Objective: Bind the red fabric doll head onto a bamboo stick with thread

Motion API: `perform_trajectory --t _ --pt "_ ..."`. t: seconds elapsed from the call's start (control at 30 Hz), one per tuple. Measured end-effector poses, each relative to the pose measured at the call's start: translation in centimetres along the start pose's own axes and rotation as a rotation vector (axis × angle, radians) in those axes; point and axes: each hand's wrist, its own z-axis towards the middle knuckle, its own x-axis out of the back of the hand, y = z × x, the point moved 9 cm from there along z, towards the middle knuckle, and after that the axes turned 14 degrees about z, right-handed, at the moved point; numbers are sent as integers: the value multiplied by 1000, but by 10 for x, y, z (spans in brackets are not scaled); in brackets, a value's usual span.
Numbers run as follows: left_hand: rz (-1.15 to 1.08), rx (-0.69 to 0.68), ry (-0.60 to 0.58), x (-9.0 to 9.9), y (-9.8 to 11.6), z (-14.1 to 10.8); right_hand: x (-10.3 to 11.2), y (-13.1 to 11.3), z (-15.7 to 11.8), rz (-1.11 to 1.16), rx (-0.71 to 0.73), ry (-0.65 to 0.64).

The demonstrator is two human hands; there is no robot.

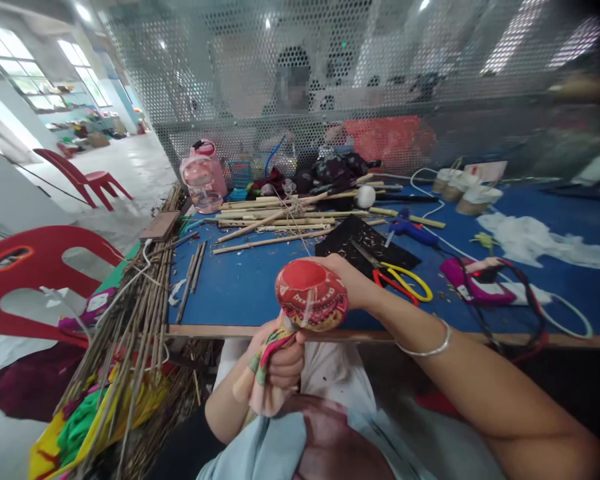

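A round, cloth-covered ball (313, 297) with a plain red top and a red patterned side is held up just over the table's front edge. Below it the cloth gathers into a loose multicoloured tail (267, 367). My left hand (286, 365) is closed around this gathered neck. My right hand (343, 277) rests against the far right side of the ball, its fingertips mostly hidden behind it. Scissors (400, 280) with red and yellow handles lie right of the ball, partly on a black cloth (365, 243).
Bamboo sticks (280, 217) lie across the blue table (240, 293). A blue glue gun (415, 230), a white ball (365, 197) and a purple pouch (475, 283) are at right. Long thin stalks (140, 320) lean at left beside a red chair (45, 280). Mesh (220, 80) rises behind.
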Motion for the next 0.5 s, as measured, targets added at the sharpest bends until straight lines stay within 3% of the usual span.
perform_trajectory --t 0.07,0.13,0.2,0.27,0.3,0.4,0.5 --pt "155 -172 179 13 25 -3 4 9 -2 -44 2 26" --pt "417 -444 495 24 64 -22 8 21 -5 -42 -6 69" --pt "780 -669 867 19 98 -55 13 32 -7 -13 -15 114" --pt "1110 -722 1157 3 116 -77 19 41 -6 -7 -33 173" --pt "1213 -686 1236 -1 119 -79 21 44 -5 -22 -48 200" --pt "1261 -495 1192 2 110 -59 26 45 -3 -128 -71 279" --pt "1065 -456 1154 21 99 -48 27 46 -5 -204 -62 332"
